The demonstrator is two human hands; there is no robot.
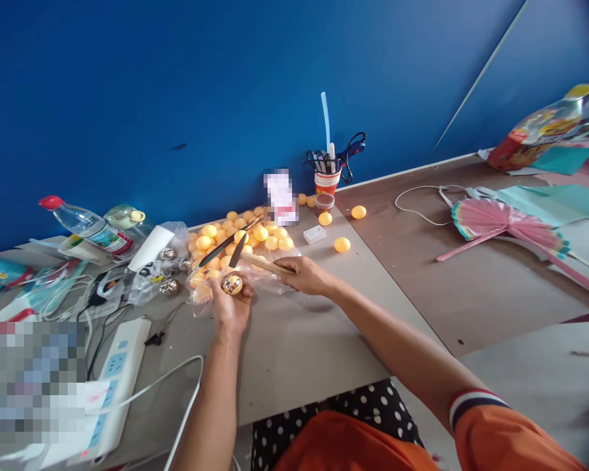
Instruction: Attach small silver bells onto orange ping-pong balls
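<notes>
My left hand (233,307) is cupped palm up around a yellow ball (232,283) partly covered with shiny metallic pieces. Wrapped round a light wooden handle, my right hand (307,275) holds a small hammer (239,250). Its dark, wedge-shaped head is above the ball, and I cannot tell if they touch. Just behind, many plain orange-yellow balls (209,231) are heaped on and in clear plastic (269,282). Across the heap lies a long, thin dark-and-teal object (226,243). Silvery covered balls (169,286) rest left of my left hand.
Bottles (91,226), cables and a white power strip (122,366) crowd the left. Behind the heap, a cup (327,180) holds pens and scissors against the blue wall. Loose balls (342,244) and a small white box (315,234) lie right of the heap. Farther right is a pink fan (508,222).
</notes>
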